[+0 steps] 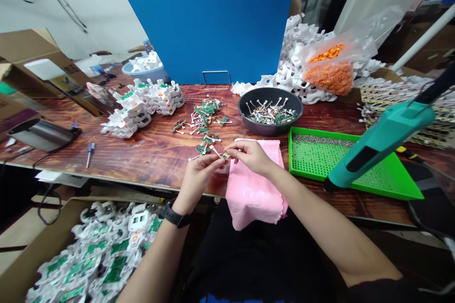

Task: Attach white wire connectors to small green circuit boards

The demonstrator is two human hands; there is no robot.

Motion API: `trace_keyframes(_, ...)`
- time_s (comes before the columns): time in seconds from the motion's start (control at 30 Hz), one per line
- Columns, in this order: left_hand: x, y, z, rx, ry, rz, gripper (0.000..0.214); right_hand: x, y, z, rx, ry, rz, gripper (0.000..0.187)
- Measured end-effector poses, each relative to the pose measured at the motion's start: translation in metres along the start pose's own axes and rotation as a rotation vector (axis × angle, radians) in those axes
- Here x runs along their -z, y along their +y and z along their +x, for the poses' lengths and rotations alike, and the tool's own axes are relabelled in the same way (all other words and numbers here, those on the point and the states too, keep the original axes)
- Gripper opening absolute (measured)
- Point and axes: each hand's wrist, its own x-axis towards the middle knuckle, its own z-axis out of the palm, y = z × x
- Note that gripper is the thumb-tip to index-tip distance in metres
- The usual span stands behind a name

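Observation:
My left hand (pixel 200 173) and my right hand (pixel 249 155) meet just above the table's front edge, over a pink cloth (pixel 254 189). Both pinch one small green circuit board with a white lead (pixel 219 153) between their fingertips. A loose heap of the same small boards (pixel 204 120) lies on the wooden table just beyond the hands. A dark bowl (pixel 249 116) to the right of that heap holds more of them. A black watch sits on my left wrist.
Stacked white plastic housings (pixel 142 104) lie at the left, more at the back right beside a bag of orange parts (pixel 329 73). A green tray (pixel 387 187) and a hanging teal power screwdriver (pixel 380 144) are at right. A small screwdriver (pixel 89 151) lies left. A box of assembled housings (pixel 103 251) sits below.

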Motion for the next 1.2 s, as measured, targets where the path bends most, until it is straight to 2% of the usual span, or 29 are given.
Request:
trace_keyframes(0.17,-0.005,0.002,-0.001,-0.003,0.01,0.001,0.02,-0.003,0.001,-0.001,0.011,0.011,-0.028,0.021)
trace_keyframes(0.23,-0.006,0.002,-0.001,-0.025,0.011,-0.005,0.029,-0.001,0.0,0.001,-0.006,0.036,0.045,0.019)
trace_keyframes(0.3,-0.003,0.001,0.001,-0.074,0.013,0.026,0.046,0.005,-0.001,0.004,-0.036,0.146,0.209,0.017)
trace_keyframes(0.4,0.012,-0.008,0.01,-0.218,0.134,0.347,0.052,0.02,-0.006,0.01,-0.082,0.407,0.546,0.014)
trace_keyframes(0.47,0.026,-0.017,0.018,-0.323,0.25,0.698,0.043,0.028,-0.011,0.012,-0.1,0.481,0.714,0.021)
trace_keyframes(0.57,0.042,-0.027,0.03,-0.359,0.281,1.021,0.04,0.03,-0.017,0.01,-0.123,0.426,0.805,0.035)
trace_keyframes(0.67,0.047,-0.031,0.035,-0.34,0.252,1.093,0.03,0.024,-0.017,0.008,-0.134,0.368,0.76,0.043)
trace_keyframes(0.77,0.044,-0.03,0.033,-0.327,0.248,0.999,0.027,0.015,-0.008,0.008,-0.151,0.338,0.534,0.04)
trace_keyframes(0.83,0.04,-0.027,0.029,-0.277,0.256,0.823,0.033,0.011,0.0,0.007,-0.147,0.293,0.3,0.038)
trace_keyframes(0.93,0.031,-0.019,0.019,-0.204,0.233,0.436,0.057,0.005,0.006,0.004,0.004,0.18,-0.108,0.039)
trace_keyframes(1.0,0.024,-0.012,0.013,-0.144,0.185,0.182,0.062,0.002,0.005,0.001,0.143,0.076,-0.328,0.042)
trace_keyframes(1.1,0.016,-0.002,0.007,0.018,0.132,-0.1,0.042,-0.001,0.002,-0.003,0.244,-0.026,-0.461,0.042)
trace_keyframes(1.2,0.01,0.002,0.006,0.128,0.078,-0.262,0.03,-0.002,0.002,-0.003,0.186,-0.035,-0.427,0.036)
